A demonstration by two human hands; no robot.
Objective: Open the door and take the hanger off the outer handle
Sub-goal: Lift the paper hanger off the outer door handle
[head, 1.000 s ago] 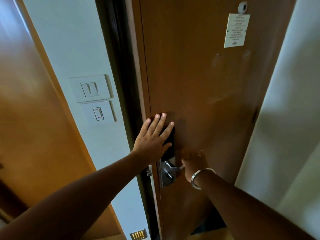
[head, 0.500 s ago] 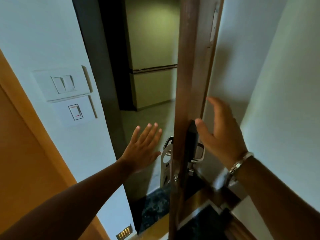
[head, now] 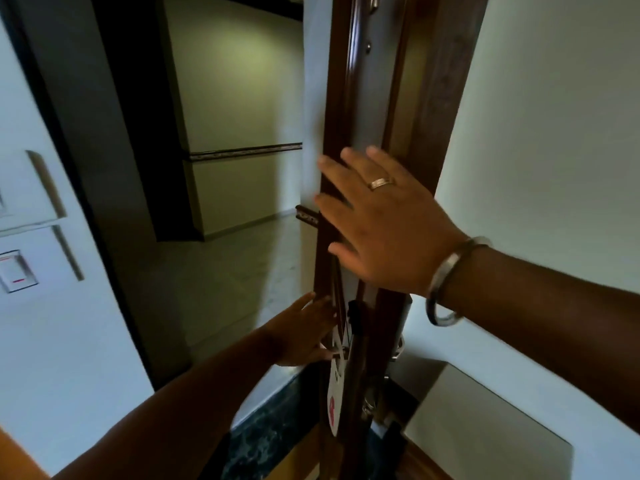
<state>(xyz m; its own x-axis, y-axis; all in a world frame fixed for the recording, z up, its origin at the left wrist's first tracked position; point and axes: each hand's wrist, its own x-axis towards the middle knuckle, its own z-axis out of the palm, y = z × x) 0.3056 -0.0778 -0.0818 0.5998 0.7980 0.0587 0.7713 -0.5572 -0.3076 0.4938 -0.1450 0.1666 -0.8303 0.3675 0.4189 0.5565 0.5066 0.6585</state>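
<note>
- Neither hand grips anything: right hand (head: 384, 230) is flat with fingers spread, laid across the edge of the door (head: 360, 98); fingertips reach past the edge toward the corridor side.
- Left hand (head: 303, 332) is extended low, fingers straight and loosely together, not curled; fingertips at the outer face of the door, touching or just short of the hanger (head: 336, 386). Motion blur here; contact cannot be confirmed.
- Door is seen edge-on, standing open; metal strip runs along its edge.
- Hanger: white card with a red mark low down, hanging on the outer side of the door. Its top is at the outer handle (head: 336, 355), of which only a short dark stub shows beside the left fingertips.
- Inner handle (head: 398, 348), silver, projects on the room side, below the right wrist.
- Right hand wears a ring (head: 382, 183) and, at the wrist, a metal bangle (head: 446, 282).
- Through the opening: corridor floor (head: 235, 271) and a pale corridor wall (head: 235, 98) with a dark horizontal rail (head: 246, 151).
- Left edge of view: white wall switch plates (head: 20, 251), lower rocker showing a red line.
- Dark marble threshold (head: 263, 441) lies under the left forearm.
</note>
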